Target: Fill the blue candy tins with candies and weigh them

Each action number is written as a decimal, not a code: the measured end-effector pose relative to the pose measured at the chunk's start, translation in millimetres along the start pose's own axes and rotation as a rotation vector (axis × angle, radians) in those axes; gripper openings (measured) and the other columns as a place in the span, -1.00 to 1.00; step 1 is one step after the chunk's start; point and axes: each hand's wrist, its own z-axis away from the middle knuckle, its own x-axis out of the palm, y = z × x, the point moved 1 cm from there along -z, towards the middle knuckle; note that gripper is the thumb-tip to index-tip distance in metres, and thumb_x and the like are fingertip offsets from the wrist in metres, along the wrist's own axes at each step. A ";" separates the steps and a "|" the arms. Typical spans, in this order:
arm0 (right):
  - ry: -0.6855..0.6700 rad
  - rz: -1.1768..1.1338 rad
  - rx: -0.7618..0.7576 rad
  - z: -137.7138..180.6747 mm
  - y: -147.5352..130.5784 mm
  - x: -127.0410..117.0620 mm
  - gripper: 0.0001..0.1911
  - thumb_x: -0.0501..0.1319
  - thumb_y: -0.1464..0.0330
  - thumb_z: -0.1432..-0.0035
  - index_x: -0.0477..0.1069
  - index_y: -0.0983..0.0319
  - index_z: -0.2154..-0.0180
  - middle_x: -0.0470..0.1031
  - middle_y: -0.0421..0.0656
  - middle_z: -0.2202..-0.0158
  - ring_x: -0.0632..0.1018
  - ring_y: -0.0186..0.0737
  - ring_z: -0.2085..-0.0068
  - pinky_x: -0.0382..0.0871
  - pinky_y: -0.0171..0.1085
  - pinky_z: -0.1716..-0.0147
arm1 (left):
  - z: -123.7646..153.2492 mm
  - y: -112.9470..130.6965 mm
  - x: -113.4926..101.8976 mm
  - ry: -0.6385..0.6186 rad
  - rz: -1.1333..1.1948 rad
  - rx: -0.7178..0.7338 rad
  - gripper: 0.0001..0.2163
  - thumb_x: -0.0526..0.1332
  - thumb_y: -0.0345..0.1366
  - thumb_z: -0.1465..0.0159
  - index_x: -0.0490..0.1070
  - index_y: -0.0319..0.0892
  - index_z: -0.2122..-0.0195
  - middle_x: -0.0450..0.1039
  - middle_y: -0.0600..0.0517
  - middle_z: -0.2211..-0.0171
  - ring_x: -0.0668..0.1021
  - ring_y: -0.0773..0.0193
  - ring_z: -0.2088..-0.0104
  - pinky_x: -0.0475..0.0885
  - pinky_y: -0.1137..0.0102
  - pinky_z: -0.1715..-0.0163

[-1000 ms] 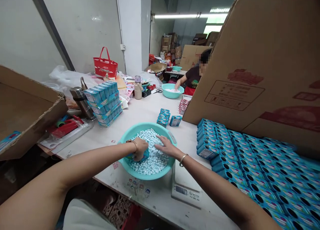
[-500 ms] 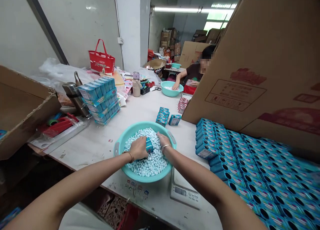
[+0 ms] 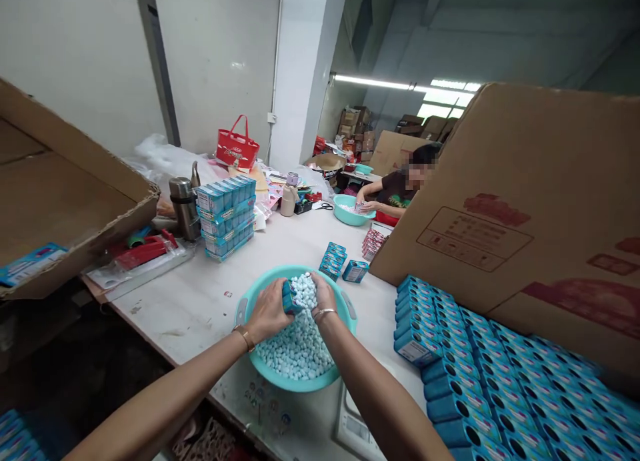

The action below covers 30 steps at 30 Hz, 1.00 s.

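Note:
A teal basin [image 3: 250,304] full of small pale blue candies [image 3: 300,347] sits on the white table in front of me. My left hand [image 3: 269,311] is closed around a small blue box [image 3: 289,297] held over the basin. My right hand [image 3: 323,295] is cupped against the box's open end with a heap of candies in it. Both wrists wear thin bracelets.
Rows of open blue boxes [image 3: 480,374] fill the table's right side under a tilted cardboard flap [image 3: 525,201]. A scale [image 3: 357,427] lies under my right forearm. Stacked blue boxes [image 3: 225,211], a flask [image 3: 184,207] and a carton [image 3: 60,201] stand left. Another person [image 3: 400,184] works at a far basin [image 3: 347,211].
Both hands rose out of the candies and came together, the right now scooping a heap against the box in the left. The camera tilted up and shifted.

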 end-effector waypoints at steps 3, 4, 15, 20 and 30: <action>0.088 -0.153 0.066 2.0 -0.8 4.1 -0.62 0.15 0.05 -0.02 0.46 0.16 0.25 0.61 -0.15 0.17 0.60 -0.10 0.16 0.48 -0.20 0.15 | 1.6 -4.2 -1.8 0.003 -0.006 0.015 -0.30 0.31 -0.36 0.02 0.11 -0.16 -0.16 0.32 -0.17 -0.11 0.38 -0.07 -0.14 0.27 0.12 -0.12; 0.107 -0.194 0.087 2.5 -0.8 5.2 -0.64 0.19 0.07 0.01 0.47 0.17 0.26 0.61 -0.14 0.18 0.60 -0.10 0.17 0.49 -0.20 0.17 | 2.3 -5.4 -1.7 0.006 -0.006 0.015 -0.30 0.31 -0.36 0.02 0.11 -0.17 -0.16 0.31 -0.18 -0.11 0.38 -0.08 -0.14 0.28 0.12 -0.11; 0.207 -0.429 0.245 6.3 -2.1 15.5 -0.78 0.31 0.20 0.09 0.49 0.21 0.42 0.60 -0.13 0.48 0.61 -0.07 0.34 0.47 -0.19 0.35 | 4.6 -2.6 1.1 0.004 -0.036 0.029 -0.35 0.26 -0.39 0.04 0.14 -0.17 -0.13 0.33 -0.14 -0.03 0.38 -0.06 -0.09 0.30 0.13 -0.04; 0.173 -0.462 0.286 11.5 -8.5 16.7 -0.71 0.34 0.13 0.07 0.53 0.23 0.41 0.59 -0.11 0.48 0.61 -0.06 0.36 0.46 -0.18 0.37 | 6.7 -6.4 3.9 -0.017 -0.012 0.061 -0.36 0.25 -0.43 0.04 0.16 -0.14 -0.13 0.33 -0.12 -0.05 0.37 -0.05 -0.11 0.27 0.12 -0.07; 0.154 -0.475 0.209 22.1 -29.5 14.7 -0.48 0.22 -0.08 -0.05 0.54 0.28 0.43 0.61 0.00 0.37 0.61 -0.03 0.27 0.46 -0.16 0.30 | -1.4 -3.1 6.0 0.038 0.127 0.064 -0.36 0.31 -0.40 0.04 0.14 -0.17 -0.10 0.33 -0.14 -0.03 0.41 -0.02 -0.09 0.34 0.13 -0.06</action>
